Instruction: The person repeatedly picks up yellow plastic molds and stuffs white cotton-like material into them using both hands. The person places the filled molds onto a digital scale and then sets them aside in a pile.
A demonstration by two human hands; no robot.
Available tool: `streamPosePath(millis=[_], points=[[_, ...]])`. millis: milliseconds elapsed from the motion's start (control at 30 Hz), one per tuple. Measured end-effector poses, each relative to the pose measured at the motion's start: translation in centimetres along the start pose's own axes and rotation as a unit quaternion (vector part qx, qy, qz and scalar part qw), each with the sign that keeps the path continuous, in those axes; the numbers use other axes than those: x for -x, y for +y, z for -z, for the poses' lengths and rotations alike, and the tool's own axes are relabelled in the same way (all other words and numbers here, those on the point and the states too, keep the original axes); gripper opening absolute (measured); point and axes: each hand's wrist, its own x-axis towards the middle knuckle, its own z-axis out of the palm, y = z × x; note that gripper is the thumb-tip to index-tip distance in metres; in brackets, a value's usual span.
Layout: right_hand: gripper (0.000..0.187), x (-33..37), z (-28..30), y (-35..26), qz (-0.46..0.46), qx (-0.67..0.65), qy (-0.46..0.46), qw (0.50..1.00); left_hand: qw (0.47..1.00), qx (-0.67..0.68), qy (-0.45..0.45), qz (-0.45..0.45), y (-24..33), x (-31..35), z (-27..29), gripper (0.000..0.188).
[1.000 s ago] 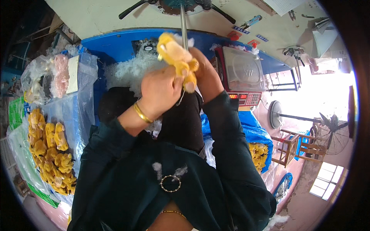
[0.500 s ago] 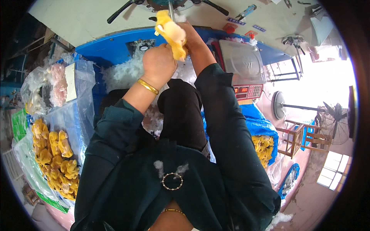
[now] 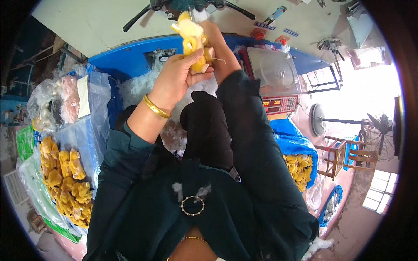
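A small yellow plush toy [image 3: 192,42] with a pale fluffy patch is held up against a metal filling nozzle [image 3: 191,14]. My left hand [image 3: 180,71] grips its lower end, with the thumb in front and the fingers below. Behind the toy, my right hand [image 3: 211,35] is pressed close to it near the nozzle; the toy hides its fingers. A tuft of white stuffing [image 3: 201,15] clings beside the nozzle. A thin pale strand [image 3: 219,60] sticks out from the toy's right side.
Black-handled levers [image 3: 238,9] flank the nozzle. Loose white stuffing [image 3: 138,85] lies in the blue tray [image 3: 117,56]. At right stand a red-edged scale [image 3: 278,104] and a blue bag of yellow toys [image 3: 298,169]. More yellow plush toys [image 3: 65,182] lie at left.
My left hand has shifted from a closed fist to a grip with the thumb across the toy's lower end. The toy has turned, showing another side.
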Motion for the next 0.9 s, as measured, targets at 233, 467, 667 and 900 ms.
streamPosePath(millis=[233, 467, 667, 900], points=[[0.028, 3.2, 0.7, 2.5, 0.066, 0.055, 0.064, 0.994, 0.994, 0.045, -0.032, 0.094, -0.9, 2.9, 1.4, 0.029], [0.036, -0.5, -0.9, 0.7, 0.083, -0.034, 0.063, 0.994, 0.995, 0.024, -0.035, 0.086, 2.1, -2.1, 3.2, 0.023], [0.032, 1.2, -0.5, 2.0, 0.126, -0.031, 0.102, 0.986, 0.991, 0.032, -0.059, 0.112, 1.9, -1.1, 5.1, 0.022], [0.03, 3.2, -1.3, 3.8, 0.213, -0.046, 0.16, 0.963, 0.973, -0.217, 0.022, -0.076, 1.1, -3.0, 6.6, 0.018]])
